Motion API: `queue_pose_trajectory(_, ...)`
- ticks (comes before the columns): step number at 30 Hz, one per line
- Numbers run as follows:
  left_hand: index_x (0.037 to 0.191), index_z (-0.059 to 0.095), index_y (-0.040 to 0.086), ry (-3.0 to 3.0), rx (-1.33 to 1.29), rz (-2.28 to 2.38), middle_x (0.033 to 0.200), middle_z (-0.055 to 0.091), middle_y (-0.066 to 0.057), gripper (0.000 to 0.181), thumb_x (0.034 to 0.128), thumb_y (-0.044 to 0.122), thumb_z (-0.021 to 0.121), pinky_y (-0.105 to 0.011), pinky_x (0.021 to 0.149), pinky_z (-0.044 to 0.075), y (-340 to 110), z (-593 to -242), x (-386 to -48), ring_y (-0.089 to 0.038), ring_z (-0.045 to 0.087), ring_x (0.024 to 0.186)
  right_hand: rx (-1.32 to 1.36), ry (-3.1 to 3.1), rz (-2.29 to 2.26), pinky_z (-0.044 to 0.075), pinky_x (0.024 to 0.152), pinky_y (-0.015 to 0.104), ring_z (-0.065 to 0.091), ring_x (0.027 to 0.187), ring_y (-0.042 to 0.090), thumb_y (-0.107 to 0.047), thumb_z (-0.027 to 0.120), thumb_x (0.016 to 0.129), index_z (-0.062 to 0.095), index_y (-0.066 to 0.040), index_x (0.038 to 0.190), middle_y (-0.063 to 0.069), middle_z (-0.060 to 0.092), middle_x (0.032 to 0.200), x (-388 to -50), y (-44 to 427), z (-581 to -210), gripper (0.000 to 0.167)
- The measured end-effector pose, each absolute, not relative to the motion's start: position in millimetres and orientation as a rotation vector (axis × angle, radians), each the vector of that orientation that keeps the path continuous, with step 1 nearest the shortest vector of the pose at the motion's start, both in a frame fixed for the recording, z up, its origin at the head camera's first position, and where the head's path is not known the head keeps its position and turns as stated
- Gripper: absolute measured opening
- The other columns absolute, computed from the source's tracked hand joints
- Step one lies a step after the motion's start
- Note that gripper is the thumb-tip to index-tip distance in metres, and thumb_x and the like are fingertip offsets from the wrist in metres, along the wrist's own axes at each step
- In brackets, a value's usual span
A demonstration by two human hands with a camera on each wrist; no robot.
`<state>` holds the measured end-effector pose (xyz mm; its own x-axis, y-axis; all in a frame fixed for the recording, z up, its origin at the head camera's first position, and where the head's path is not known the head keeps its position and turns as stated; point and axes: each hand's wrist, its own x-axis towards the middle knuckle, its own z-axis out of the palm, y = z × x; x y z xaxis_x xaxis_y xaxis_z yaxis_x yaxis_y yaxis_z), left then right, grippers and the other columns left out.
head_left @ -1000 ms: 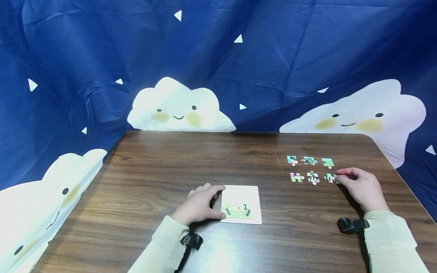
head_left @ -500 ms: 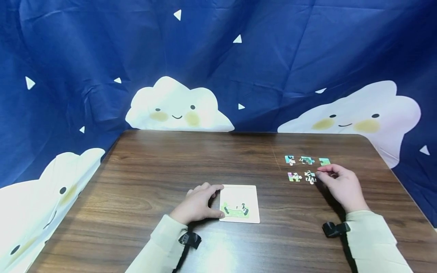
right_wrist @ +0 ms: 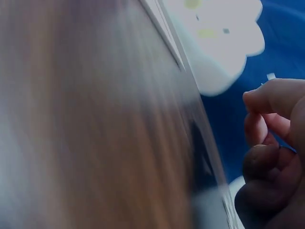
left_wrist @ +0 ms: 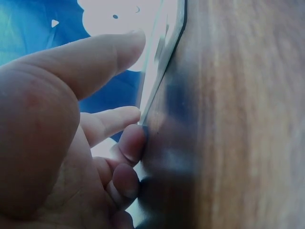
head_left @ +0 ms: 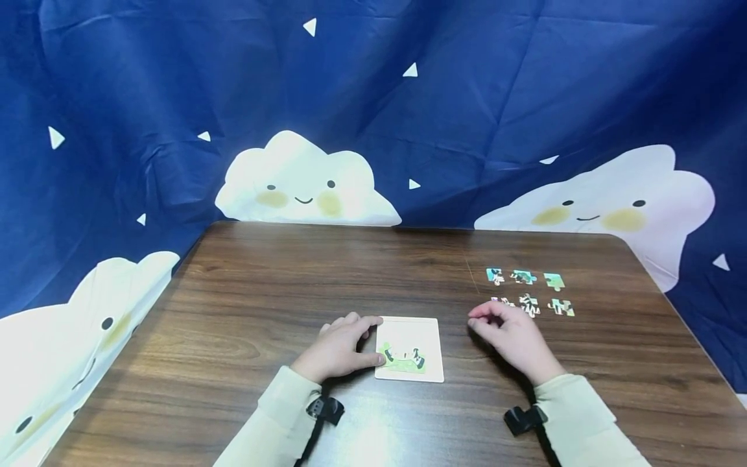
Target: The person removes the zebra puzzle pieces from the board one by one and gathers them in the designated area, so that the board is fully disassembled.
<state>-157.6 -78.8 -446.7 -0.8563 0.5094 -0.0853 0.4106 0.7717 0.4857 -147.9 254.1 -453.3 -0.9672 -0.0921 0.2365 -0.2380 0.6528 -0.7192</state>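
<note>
Sorting centre-right pieces (head_left: 554,280), seemingly, we've left hand (head_left: 336,350) spread at the board (head_left: 408,329), right hand (head_left: 515,338) curled, apparently empty, a pinch needed next.

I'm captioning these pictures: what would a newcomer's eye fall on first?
Probably the smiling clouds on the blue backdrop, behind and beside the table. Next, the pale board front and centre, with the left hand at its left edge. Then six puzzle pieces in two rows at the table's right, one partly behind the right hand.
</note>
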Motion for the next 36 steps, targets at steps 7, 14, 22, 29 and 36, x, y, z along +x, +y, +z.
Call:
queue_pose_trajectory(7, 0.145, 0.053, 0.022, 2.747, 0.715, 0.687, 0.100, 0.051, 0.007, 0.078, 0.0776, 0.052, 0.079, -0.035, 0.075, 0.033, -78.8, -448.0, -157.8, -0.013, 0.047, 0.090, 0.427, -2.706, 1.336, 0.044, 0.062, 0.024, 0.052, 0.067, 0.005, -0.010, 0.076, 0.085, 0.074, -0.015, 0.091, -0.010, 0.061, 0.077, -140.2, 209.5, -457.9, 0.007)
queue_pose_trajectory(14, 0.144, 0.053, 0.021, 2.729, 0.711, 0.704, 0.102, 0.052, 0.006, 0.088, 0.0683, 0.051, 0.086, -0.037, 0.079, 0.033, -79.8, -446.1, -158.7, -0.015, 0.048, 0.093, 0.605, -2.674, 1.292, 0.043, 0.060, 0.022, 0.050, 0.066, 0.002, -0.007, 0.075, 0.084, 0.074, -0.017, 0.085, -0.014, 0.056, 0.076, -134.6, 182.4, -453.2, 0.010)
queue_pose_trajectory(22, 0.144, 0.053, 0.021, 2.731, 0.722, 0.686, 0.103, 0.053, 0.006, 0.088, 0.0677, 0.045, 0.088, -0.038, 0.081, 0.035, -79.9, -448.2, -159.7, -0.015, 0.049, 0.095, 0.712, -2.779, 1.223, 0.046, 0.066, 0.023, 0.051, 0.068, -0.001, -0.012, 0.073, 0.084, 0.074, -0.014, 0.092, -0.016, 0.058, 0.079, -132.7, 164.2, -451.8, 0.008)
queue_pose_trajectory(29, 0.144, 0.053, 0.021, 2.738, 0.719, 0.674, 0.102, 0.053, 0.006, 0.087, 0.0680, 0.044, 0.088, -0.037, 0.080, 0.034, -79.4, -446.5, -158.8, -0.015, 0.048, 0.093, 0.776, -2.879, 1.023, 0.045, 0.067, 0.024, 0.046, 0.065, -0.003, -0.021, 0.077, 0.079, 0.074, -0.013, 0.100, -0.016, 0.055, 0.075, -132.0, 149.4, -448.1, 0.023)
queue_pose_trajectory(36, 0.145, 0.052, 0.020, 2.735, 0.721, 0.675, 0.104, 0.054, 0.005, 0.087, 0.0688, 0.045, 0.087, -0.039, 0.083, 0.036, -79.7, -445.0, -158.3, -0.017, 0.050, 0.096, 0.794, -2.939, 0.967, 0.044, 0.067, 0.025, 0.049, 0.070, 0.001, -0.022, 0.077, 0.075, 0.073, -0.014, 0.099, -0.014, 0.052, 0.075, -132.9, 143.8, -449.5, 0.026)
